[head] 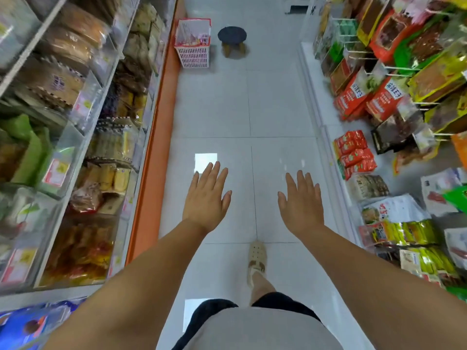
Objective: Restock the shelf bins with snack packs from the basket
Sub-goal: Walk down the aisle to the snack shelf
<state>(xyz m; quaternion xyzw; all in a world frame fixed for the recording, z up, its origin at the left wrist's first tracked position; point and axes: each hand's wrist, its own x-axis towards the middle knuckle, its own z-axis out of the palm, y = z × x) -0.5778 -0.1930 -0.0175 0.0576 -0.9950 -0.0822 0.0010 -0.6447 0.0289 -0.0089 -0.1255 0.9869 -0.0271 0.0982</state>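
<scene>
My left grip (206,198) and right grip (302,203) hang spread, holding nothing. The red-and-white plastic mesh basket (193,58) of snack packs (195,41) stands well ahead on the tiled floor (214,109), just beside a small round dark stool (232,35). If I hurry there, I could trip on it.

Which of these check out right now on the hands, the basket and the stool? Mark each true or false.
1. The left hand and the right hand are open and hold nothing. True.
2. The basket sits on top of the stool. False: it stands on the floor, beside the stool.
3. The basket has packs in it. True.
4. The basket is directly under the hands. False: it stands well ahead of them, farther along the floor.
</scene>
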